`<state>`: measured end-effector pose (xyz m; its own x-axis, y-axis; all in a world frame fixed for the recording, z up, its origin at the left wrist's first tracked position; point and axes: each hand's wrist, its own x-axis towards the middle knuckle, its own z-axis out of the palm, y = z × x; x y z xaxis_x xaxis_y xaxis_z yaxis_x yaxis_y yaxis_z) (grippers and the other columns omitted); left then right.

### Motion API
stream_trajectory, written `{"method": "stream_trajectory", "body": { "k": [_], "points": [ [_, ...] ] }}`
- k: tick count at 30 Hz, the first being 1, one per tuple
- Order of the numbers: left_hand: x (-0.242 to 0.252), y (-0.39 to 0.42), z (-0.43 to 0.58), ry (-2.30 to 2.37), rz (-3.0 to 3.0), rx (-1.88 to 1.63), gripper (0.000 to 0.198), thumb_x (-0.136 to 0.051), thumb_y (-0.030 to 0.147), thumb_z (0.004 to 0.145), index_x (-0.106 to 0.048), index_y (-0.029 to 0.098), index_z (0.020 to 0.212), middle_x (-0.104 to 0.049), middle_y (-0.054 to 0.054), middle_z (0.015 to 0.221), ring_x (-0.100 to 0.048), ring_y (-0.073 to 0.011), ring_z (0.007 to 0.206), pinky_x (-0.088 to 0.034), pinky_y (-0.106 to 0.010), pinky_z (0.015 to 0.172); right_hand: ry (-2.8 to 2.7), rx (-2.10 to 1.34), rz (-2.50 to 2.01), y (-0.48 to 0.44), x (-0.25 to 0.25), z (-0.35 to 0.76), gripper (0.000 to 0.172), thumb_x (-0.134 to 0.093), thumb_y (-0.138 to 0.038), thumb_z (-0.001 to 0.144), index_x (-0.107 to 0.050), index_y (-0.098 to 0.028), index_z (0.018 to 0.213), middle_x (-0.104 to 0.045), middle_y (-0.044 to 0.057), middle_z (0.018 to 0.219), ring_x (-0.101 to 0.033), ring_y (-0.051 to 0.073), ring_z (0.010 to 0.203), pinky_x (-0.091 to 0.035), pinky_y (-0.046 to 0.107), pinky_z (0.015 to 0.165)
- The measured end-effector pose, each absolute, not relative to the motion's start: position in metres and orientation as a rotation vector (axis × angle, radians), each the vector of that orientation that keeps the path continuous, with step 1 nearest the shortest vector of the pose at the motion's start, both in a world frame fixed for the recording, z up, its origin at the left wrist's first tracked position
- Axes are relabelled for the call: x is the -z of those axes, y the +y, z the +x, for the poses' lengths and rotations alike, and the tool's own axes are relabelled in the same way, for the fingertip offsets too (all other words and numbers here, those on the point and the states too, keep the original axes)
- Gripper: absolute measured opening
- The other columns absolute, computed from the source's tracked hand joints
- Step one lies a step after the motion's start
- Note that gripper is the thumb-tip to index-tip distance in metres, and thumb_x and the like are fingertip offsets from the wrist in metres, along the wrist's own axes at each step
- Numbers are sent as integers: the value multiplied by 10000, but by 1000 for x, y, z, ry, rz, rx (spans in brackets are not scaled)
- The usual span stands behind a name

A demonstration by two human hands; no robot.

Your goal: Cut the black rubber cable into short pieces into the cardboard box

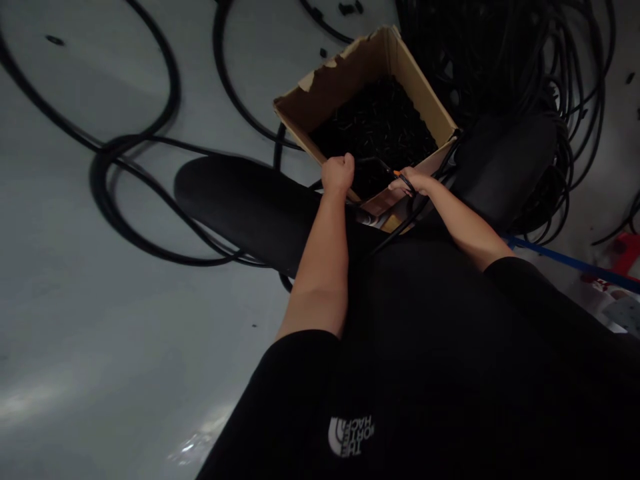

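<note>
My left hand [337, 175] is closed in a fist around a black hose [367, 160], over the near left edge of a cardboard box. The hose's end reaches out of the fist toward the blades. In my right hand [415, 181] are scissors [397, 175] with black and orange handles; the blades point left over the box and are too dark to tell whether they touch the hose. The cardboard box [425, 80], with a torn upper rim, stands between my legs. Many short black pieces [383, 120] lie inside it.
Long loops of black hose [100, 193] lie on the grey floor at left, passing by my leg. A large tangled coil [500, 53] is piled at upper right. Small black scraps [346, 9] are scattered on the floor. At right are a blue strip [565, 257] and a red object [625, 257].
</note>
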<state>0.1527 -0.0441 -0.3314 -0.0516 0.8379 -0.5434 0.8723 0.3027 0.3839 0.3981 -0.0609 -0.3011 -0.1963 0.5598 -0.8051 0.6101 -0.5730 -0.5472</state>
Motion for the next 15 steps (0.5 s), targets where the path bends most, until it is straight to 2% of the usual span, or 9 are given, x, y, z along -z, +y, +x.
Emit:
{"method": "stream_trajectory", "body": {
  "k": [3, 6, 10, 13, 15],
  "points": [
    [325, -44, 155, 1971, 1391, 120, 803, -237, 476, 1296, -935, 141, 1508, -904, -312, 1521, -846, -475, 1504, -629, -510, 1271, 1452, 1836, 1982, -62, 304, 397, 462, -942, -173, 997, -583, -244, 716, -528, -28, 561, -492, 137, 572, -361, 232, 526],
    [321, -43, 157, 1970, 1382, 110, 803, -244, 493, 1311, -927, 142, 1545, -903, -314, 1552, -842, -482, 1549, -634, -524, 1294, 1444, 1768, 2038, -64, 306, 396, 414, -928, -167, 991, -607, -241, 741, -544, -29, 573, -513, 146, 588, -350, 233, 523],
    [326, -43, 158, 1954, 1374, 49, 858, -214, 561, 1328, -935, 131, 1505, -902, -332, 1545, -836, -517, 1556, -626, -577, 1309, 1368, 1896, 1976, -68, 306, 392, 374, -836, -149, 1021, -618, -229, 727, -620, 3, 594, -572, 150, 594, -440, 215, 545],
    [331, -46, 162, 1930, 1388, 14, 908, -182, 638, 1341, -926, 146, 1510, -905, -329, 1539, -827, -530, 1557, -607, -626, 1333, 1319, 2022, 1894, -69, 303, 387, 310, -850, -107, 966, -649, -206, 752, -690, 12, 643, -625, 138, 630, -491, 190, 574],
    [333, -49, 168, 1931, 1419, 44, 910, -189, 681, 1351, -902, 152, 1554, -893, -333, 1567, -820, -514, 1576, -586, -624, 1366, 1358, 2046, 1857, -68, 301, 385, 297, -872, -87, 923, -652, -203, 761, -691, -3, 656, -617, 126, 637, -482, 184, 570]
  ]
}}
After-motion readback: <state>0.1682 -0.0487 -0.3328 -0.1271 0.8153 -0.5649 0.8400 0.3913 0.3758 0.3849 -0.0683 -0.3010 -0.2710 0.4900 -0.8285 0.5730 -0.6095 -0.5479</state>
